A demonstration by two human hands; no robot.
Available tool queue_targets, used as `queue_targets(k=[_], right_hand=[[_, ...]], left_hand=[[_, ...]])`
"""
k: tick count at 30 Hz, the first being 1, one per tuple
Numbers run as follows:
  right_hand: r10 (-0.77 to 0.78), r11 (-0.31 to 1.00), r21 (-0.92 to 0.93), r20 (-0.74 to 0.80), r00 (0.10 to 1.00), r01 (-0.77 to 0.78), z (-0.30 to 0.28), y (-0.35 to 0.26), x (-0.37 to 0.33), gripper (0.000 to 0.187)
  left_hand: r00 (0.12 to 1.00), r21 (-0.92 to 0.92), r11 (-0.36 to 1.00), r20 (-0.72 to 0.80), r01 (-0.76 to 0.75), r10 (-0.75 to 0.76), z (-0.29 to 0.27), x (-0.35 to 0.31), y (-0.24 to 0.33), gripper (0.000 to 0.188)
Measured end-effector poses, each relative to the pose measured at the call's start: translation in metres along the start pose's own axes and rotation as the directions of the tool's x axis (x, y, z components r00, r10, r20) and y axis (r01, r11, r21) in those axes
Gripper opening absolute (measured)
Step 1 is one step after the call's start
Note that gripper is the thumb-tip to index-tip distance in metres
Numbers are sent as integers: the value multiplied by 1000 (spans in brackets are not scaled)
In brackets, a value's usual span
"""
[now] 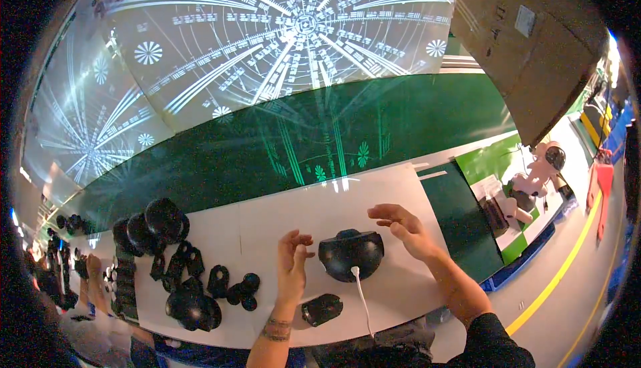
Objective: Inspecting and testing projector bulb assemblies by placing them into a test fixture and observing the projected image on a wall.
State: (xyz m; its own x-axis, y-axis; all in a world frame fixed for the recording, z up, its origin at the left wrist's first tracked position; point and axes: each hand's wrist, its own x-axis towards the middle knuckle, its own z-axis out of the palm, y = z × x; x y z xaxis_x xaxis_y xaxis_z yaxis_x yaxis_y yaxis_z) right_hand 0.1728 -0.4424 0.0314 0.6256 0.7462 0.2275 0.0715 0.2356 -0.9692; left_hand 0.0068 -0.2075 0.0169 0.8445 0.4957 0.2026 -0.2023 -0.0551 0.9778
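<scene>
A black, rounded device [351,256] rests on the white tabletop with a white cable [362,298] plugged into its near side. The cable runs down toward the table's near edge. My left hand [294,258] hovers just left of the device, its fingers loosely curved and apart, holding nothing. On the other side, above and right of the device, my right hand [407,231] is open, fingers spread and empty. Neither hand appears to touch the device. Close to my left wrist lies a smaller black oblong part [322,310].
Several black rounded housings [165,221] and black rings [218,281] cluster on the left of the white table [260,328]. A co-worker's hand [95,273] shows at far left. Bright test patterns cover the wall screen [254,41]. White rounded devices [532,180] stand at right, below a cardboard sheet [534,41].
</scene>
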Motion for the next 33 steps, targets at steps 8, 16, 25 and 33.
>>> queue_targets(k=[8, 16, 25, 33], right_hand=[[13, 1000, 12, 3, 1000, -13, -2, -5, -1, 51], [-6, 998, -62, -13, 1000, 5, -1, -8, -4, 69], [120, 978, -194, 193, 974, -82, 12, -7, -1, 91], [52, 564, -746, 460, 887, 354, 31, -64, 10, 99]], left_hand=[[998, -54, 997, 13, 57, -57, 5, -1, 14, 36], [998, -35, 997, 11, 66, -66, 8, -4, 19, 33], [918, -79, 962, 328, 262, -223, 12, -5, 18, 105], [902, 337, 929, 432, -153, -8, 1, -4, 23, 128]])
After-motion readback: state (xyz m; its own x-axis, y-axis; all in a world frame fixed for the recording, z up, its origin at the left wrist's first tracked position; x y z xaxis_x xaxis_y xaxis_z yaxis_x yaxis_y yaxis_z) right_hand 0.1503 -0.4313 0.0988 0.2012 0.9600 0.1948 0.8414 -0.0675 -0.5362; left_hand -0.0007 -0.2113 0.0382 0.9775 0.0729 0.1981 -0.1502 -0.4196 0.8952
